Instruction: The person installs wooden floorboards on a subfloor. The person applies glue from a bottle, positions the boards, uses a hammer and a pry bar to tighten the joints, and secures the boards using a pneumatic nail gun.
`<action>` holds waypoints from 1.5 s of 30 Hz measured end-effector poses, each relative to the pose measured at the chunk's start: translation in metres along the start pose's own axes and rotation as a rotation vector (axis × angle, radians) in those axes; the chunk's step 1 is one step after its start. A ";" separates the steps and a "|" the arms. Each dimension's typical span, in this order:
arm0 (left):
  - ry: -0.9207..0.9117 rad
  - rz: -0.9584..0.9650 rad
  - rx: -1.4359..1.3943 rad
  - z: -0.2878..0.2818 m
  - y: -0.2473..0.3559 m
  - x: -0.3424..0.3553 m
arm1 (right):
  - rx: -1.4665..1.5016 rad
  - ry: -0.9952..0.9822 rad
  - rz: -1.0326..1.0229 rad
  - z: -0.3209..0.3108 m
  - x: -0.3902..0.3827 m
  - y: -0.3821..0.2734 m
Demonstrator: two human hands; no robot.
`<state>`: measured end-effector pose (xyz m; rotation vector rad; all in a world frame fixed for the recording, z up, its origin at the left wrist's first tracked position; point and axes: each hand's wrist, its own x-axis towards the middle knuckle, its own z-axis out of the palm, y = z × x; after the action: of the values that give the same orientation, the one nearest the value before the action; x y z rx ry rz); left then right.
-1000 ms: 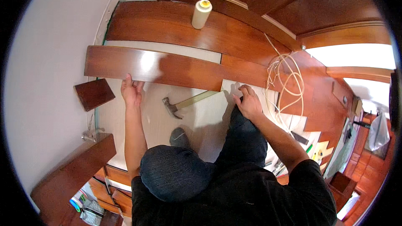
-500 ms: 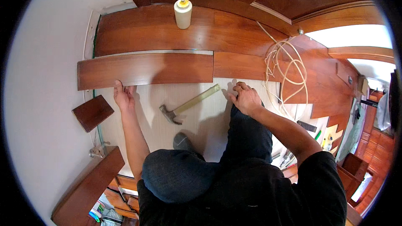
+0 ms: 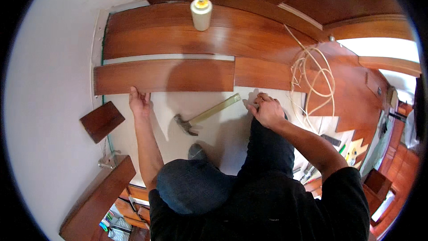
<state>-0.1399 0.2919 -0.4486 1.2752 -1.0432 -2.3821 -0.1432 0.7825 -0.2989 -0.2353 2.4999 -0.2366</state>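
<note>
A long reddish-brown floorboard (image 3: 196, 73) lies along a row of the wooden floor, its left end by the wall. My left hand (image 3: 140, 103) grips its near edge toward the left end, thumb on top and fingers partly hidden below. At its right end the board meets another floorboard (image 3: 267, 72). A pale strip shows between it and the row behind. My right hand (image 3: 269, 110) rests on my right knee with nothing in it, fingers loosely bent and apart. Between my hands, a claw hammer (image 3: 209, 111) with a yellowish handle lies on the pale underlay (image 3: 156, 127).
A cream bottle (image 3: 201, 15) stands on the far boards. Coiled pale cable (image 3: 330, 80) lies at the right. A short dark board piece (image 3: 102, 122) is by the left wall, with a larger board (image 3: 100, 201) nearer me. Several tools lie right of my knee.
The floorboard's left end has come down and shifted slightly toward me, showing more of the pale strip behind it. My left hand stays on its edge; my right hand has not moved.
</note>
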 end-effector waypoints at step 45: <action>-0.079 0.113 0.624 0.021 0.032 -0.014 | -0.271 0.340 -0.150 0.071 0.111 -0.019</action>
<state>-0.1520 0.2862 -0.4096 1.2481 -1.9274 -2.1043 -0.1873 0.7311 -0.4131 -0.5333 2.8532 0.0066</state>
